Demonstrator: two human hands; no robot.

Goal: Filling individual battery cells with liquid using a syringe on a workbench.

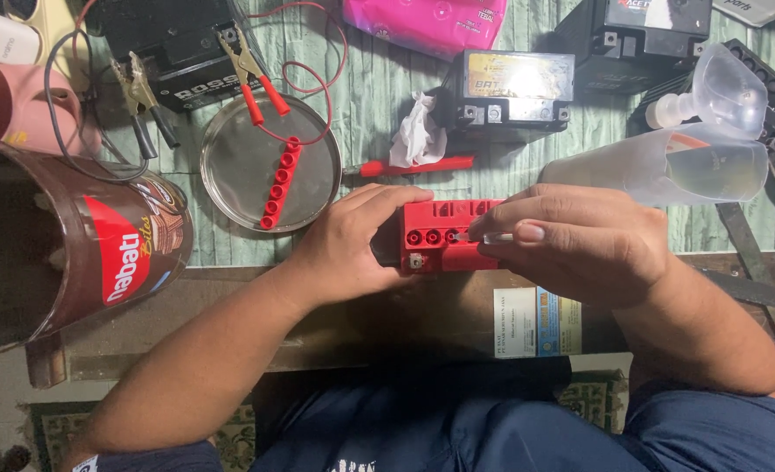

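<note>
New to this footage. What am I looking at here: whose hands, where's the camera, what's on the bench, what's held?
There is no machine here: a person works with bare hands, filmed by one camera worn on their head, looking down. The left hand steadies a small red battery with open filler holes on top. The right hand pinches a thin clear tube or nozzle at one hole. On the green bench lie a round metal dish holding a red strip of caps, red and black clamp leads, a red-handled screwdriver, a clear plastic bottle, other black batteries and a brown tin.
</note>
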